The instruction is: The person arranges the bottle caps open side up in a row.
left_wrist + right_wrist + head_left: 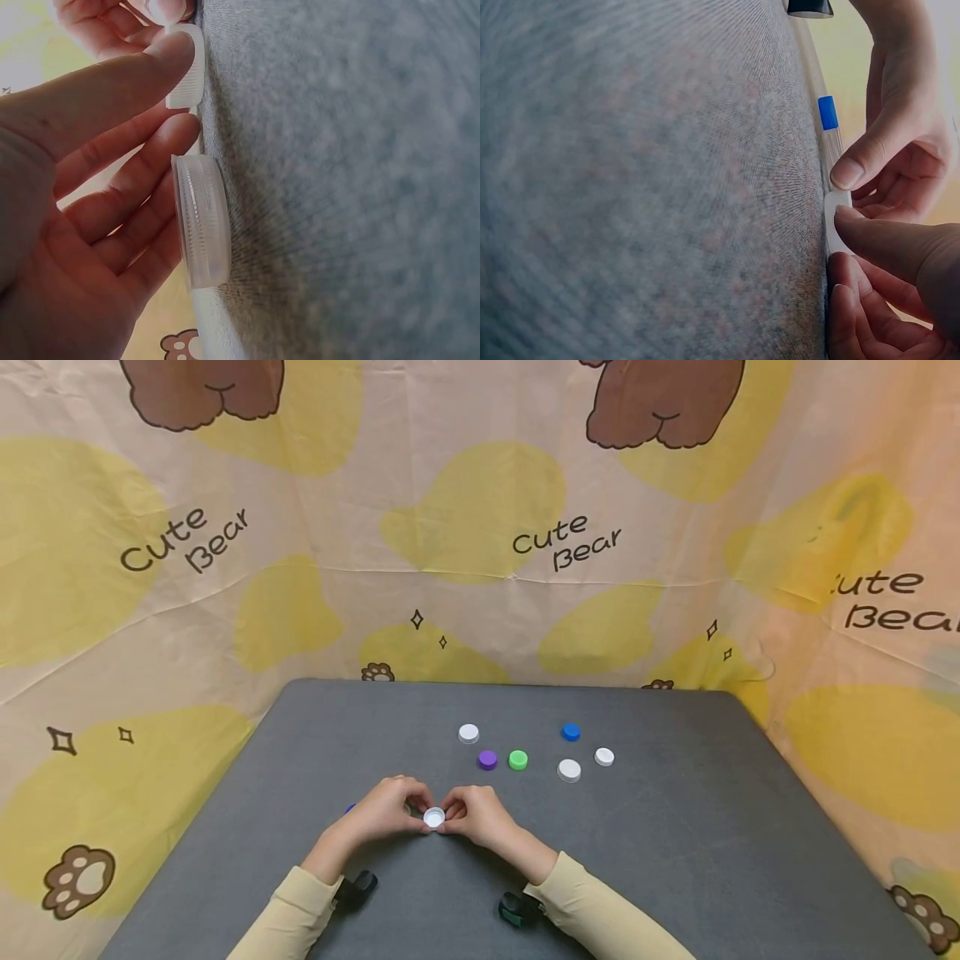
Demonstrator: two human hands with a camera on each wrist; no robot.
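Note:
A small white bottle cap (434, 817) sits on the grey table, its hollow side facing up. My left hand (392, 807) pinches it from the left and my right hand (480, 815) from the right, thumbs on the near side. In the left wrist view the cap's ribbed rim (196, 71) shows beside the left thumb. A wider translucent cap (202, 221) stands on the table close to the left fingers; in the head view that hand mostly hides it. Past the left wrist, a blue cap (827, 112) is seen in the right wrist view.
Farther back on the table (675, 843) lie a purple cap (487, 760), a green cap (518, 760), a blue cap (571, 732) and several white caps, among them one (468, 733) at the back. A patterned cloth (465, 518) hangs behind the table.

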